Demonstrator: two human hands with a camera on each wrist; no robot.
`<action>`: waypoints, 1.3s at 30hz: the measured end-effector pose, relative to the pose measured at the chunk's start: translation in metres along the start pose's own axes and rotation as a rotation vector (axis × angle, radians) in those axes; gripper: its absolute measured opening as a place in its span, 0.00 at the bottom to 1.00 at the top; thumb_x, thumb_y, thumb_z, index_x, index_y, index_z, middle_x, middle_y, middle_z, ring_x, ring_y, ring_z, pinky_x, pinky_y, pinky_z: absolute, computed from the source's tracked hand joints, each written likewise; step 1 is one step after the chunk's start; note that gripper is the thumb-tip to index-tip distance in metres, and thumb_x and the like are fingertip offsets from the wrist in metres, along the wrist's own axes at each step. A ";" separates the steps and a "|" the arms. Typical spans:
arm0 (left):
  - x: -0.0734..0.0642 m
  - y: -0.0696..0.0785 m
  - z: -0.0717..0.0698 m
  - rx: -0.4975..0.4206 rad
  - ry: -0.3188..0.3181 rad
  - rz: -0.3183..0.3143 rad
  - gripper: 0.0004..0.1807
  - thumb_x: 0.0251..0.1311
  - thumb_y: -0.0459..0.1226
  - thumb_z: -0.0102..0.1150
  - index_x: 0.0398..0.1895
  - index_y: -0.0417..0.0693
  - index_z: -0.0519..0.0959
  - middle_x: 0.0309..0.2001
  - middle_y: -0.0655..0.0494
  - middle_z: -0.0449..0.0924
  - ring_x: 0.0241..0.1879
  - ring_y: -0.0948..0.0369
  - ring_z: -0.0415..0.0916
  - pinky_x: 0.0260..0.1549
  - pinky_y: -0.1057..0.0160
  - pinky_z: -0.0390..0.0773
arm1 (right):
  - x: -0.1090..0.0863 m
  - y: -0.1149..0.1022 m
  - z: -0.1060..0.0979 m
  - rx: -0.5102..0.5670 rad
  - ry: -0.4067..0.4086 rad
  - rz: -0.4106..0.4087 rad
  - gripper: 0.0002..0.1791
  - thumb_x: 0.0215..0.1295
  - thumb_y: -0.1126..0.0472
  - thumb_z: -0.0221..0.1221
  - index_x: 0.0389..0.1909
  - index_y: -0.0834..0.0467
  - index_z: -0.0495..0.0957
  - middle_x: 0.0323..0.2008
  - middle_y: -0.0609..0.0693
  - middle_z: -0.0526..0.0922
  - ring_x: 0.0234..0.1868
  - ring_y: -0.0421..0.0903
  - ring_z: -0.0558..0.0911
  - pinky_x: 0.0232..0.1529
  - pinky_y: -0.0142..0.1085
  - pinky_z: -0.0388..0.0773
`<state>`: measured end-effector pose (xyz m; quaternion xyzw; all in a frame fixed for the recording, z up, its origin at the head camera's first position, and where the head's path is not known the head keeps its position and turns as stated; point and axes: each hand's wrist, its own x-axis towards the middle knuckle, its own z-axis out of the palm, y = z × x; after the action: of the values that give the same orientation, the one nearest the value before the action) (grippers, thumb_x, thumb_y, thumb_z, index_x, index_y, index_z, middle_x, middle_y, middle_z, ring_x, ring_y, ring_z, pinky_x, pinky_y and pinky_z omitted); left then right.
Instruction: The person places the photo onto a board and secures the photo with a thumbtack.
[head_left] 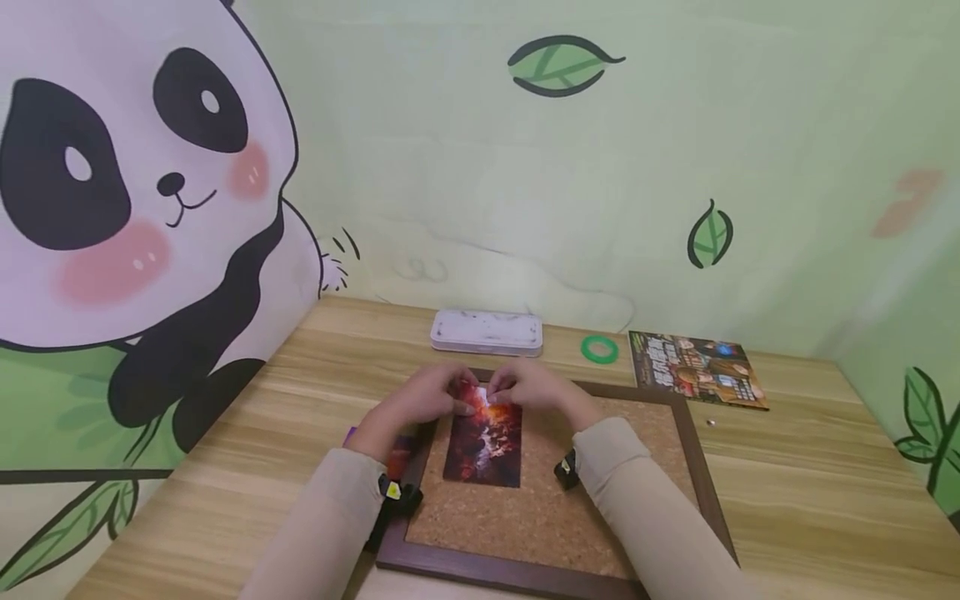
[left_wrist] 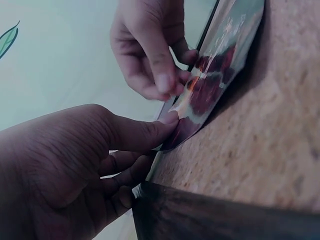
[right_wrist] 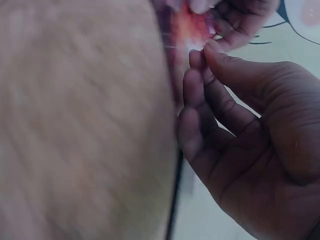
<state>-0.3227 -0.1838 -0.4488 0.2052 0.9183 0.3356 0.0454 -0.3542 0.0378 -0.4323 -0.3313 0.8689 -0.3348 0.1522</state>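
A glossy picture card (head_left: 486,446) in red, orange and dark tones lies over the left part of a cork board (head_left: 570,517) with a dark brown frame. My left hand (head_left: 431,392) pinches the card's upper left edge; the left wrist view shows its thumb (left_wrist: 150,134) on the printed face, with the card bowed off the cork. At the top edge, beside it, is my right hand (head_left: 536,387). Thumb and forefinger of that hand (right_wrist: 260,130) meet at their tips on something tiny, whose kind is too small to tell, right by the card.
Behind the board stand a white case (head_left: 486,333) and a green tape roll (head_left: 599,349). A printed booklet (head_left: 699,369) lies at the back right, with a tiny shiny piece (head_left: 711,422) near it. Something purple and orange (head_left: 400,454) shows under my left wrist. A painted wall (head_left: 465,167) closes the back.
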 end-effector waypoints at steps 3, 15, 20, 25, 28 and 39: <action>0.000 0.001 0.001 -0.008 -0.015 0.010 0.21 0.54 0.38 0.75 0.50 0.45 0.82 0.36 0.56 0.81 0.36 0.60 0.76 0.41 0.57 0.76 | 0.002 0.006 0.006 0.015 0.023 0.001 0.03 0.67 0.63 0.64 0.38 0.58 0.85 0.33 0.45 0.84 0.36 0.40 0.78 0.41 0.36 0.75; 0.001 0.002 0.005 -0.006 -0.034 -0.004 0.20 0.55 0.38 0.74 0.51 0.47 0.82 0.36 0.58 0.82 0.36 0.62 0.76 0.43 0.57 0.75 | -0.009 0.023 0.017 0.150 0.129 -0.034 0.05 0.67 0.63 0.64 0.40 0.58 0.86 0.36 0.47 0.86 0.40 0.41 0.80 0.45 0.38 0.75; -0.002 0.000 0.004 -0.023 -0.029 -0.005 0.19 0.55 0.38 0.74 0.50 0.48 0.83 0.36 0.58 0.82 0.36 0.61 0.75 0.41 0.57 0.75 | -0.008 0.018 0.022 0.096 0.147 -0.022 0.05 0.66 0.61 0.65 0.39 0.56 0.87 0.36 0.46 0.87 0.41 0.41 0.80 0.47 0.39 0.75; -0.003 -0.003 0.004 -0.032 -0.031 -0.014 0.18 0.55 0.38 0.74 0.50 0.49 0.83 0.36 0.59 0.81 0.35 0.60 0.75 0.40 0.58 0.75 | -0.005 0.013 0.024 0.059 0.161 0.025 0.04 0.65 0.63 0.65 0.38 0.55 0.87 0.36 0.45 0.86 0.41 0.42 0.80 0.47 0.40 0.75; -0.002 -0.003 0.003 -0.036 -0.033 -0.024 0.18 0.56 0.38 0.74 0.50 0.50 0.83 0.35 0.59 0.81 0.35 0.60 0.75 0.40 0.58 0.74 | -0.003 0.010 0.024 0.069 0.170 0.064 0.04 0.65 0.63 0.65 0.37 0.55 0.87 0.35 0.46 0.86 0.40 0.42 0.79 0.46 0.40 0.76; 0.000 -0.006 0.001 -0.026 -0.044 -0.032 0.19 0.57 0.39 0.73 0.52 0.50 0.83 0.33 0.59 0.80 0.34 0.60 0.74 0.38 0.58 0.74 | 0.002 0.004 0.027 0.090 0.245 0.152 0.02 0.63 0.63 0.68 0.34 0.58 0.86 0.30 0.46 0.84 0.34 0.43 0.79 0.37 0.36 0.75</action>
<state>-0.3251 -0.1873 -0.4533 0.1971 0.9158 0.3422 0.0734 -0.3445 0.0254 -0.4544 -0.2142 0.8876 -0.3988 0.0849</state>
